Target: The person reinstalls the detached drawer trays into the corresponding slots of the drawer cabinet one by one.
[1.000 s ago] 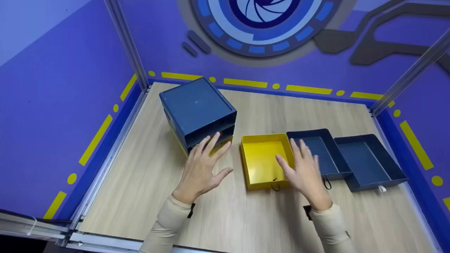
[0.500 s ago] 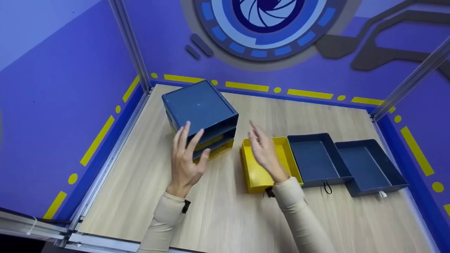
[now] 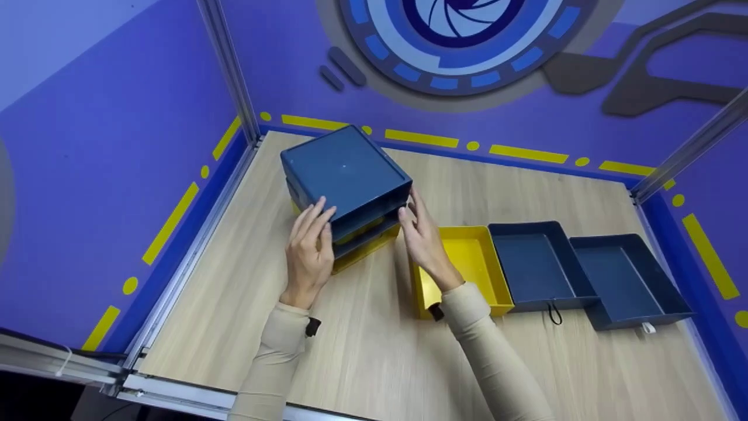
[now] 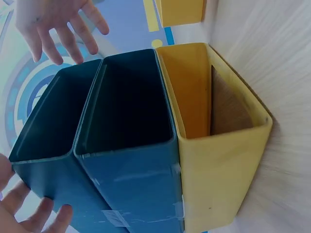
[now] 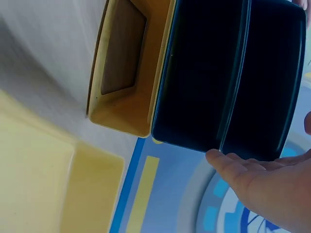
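Observation:
A three-tier drawer cabinet (image 3: 346, 169) stands at the back left, its open fronts turned toward me. Two tiers are dark blue; the bottom tier (image 4: 218, 170) is yellow, with a cut-out in its floor. All three slots hold no drawers. My left hand (image 3: 308, 251) is at the cabinet's left side, fingers extended, fingertips (image 4: 63, 213) against the blue wall in the left wrist view. On the opposite side, my right hand (image 3: 426, 245) reaches up with straight fingers, its fingertips right at the blue tiers' edge in the right wrist view.
A yellow drawer (image 3: 479, 257) lies under my right forearm. Beside it are a dark blue drawer (image 3: 529, 266) with a black loop and another dark blue drawer (image 3: 622, 280) with a white tab. Purple panels (image 3: 117, 146) wall in the wooden table (image 3: 362, 351).
My right hand has come left from over the drawers to the cabinet's right side. My left hand has shifted from the cabinet's front to its left side. The drawers stay put.

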`<state>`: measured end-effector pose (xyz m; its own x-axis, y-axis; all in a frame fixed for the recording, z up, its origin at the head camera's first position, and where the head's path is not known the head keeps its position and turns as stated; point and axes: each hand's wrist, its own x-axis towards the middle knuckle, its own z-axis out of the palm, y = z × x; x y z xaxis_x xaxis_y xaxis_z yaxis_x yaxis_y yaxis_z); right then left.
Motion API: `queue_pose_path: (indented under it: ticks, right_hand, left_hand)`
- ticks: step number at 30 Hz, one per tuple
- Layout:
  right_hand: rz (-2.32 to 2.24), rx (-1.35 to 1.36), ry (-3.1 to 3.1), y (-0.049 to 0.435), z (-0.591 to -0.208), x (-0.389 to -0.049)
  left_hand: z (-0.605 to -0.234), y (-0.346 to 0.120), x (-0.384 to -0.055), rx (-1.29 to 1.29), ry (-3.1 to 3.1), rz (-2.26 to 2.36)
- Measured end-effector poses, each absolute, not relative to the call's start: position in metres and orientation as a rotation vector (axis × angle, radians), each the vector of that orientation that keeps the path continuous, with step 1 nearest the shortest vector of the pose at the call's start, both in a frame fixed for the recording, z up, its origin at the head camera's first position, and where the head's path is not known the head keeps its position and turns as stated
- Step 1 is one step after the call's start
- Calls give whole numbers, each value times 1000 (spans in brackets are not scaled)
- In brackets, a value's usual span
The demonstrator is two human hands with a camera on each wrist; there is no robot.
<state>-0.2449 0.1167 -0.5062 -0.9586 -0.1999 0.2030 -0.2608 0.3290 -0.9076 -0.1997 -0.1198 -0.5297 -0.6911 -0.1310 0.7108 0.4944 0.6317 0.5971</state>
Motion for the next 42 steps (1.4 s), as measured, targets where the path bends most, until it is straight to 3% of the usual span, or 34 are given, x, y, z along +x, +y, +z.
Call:
queue_pose_path:
  ticks: [10,17,28,42]
  right_hand:
    - [1783,397,-2519,134,-505,-261]
    - [1635,336,-2563,177,-498,-249]
    - [917,27,-2639,331,-484,-190]
    - [732,-377,-2891,481,-522,-135]
  left_hand:
    - [-527,-102,-203,-292,-2110,-984]
    - [-518,-119,-202,-413,-2198,-928]
    - [-516,-152,-219,-524,-2393,-963]
    - [-525,-149,-223,-516,-2335,-1012]
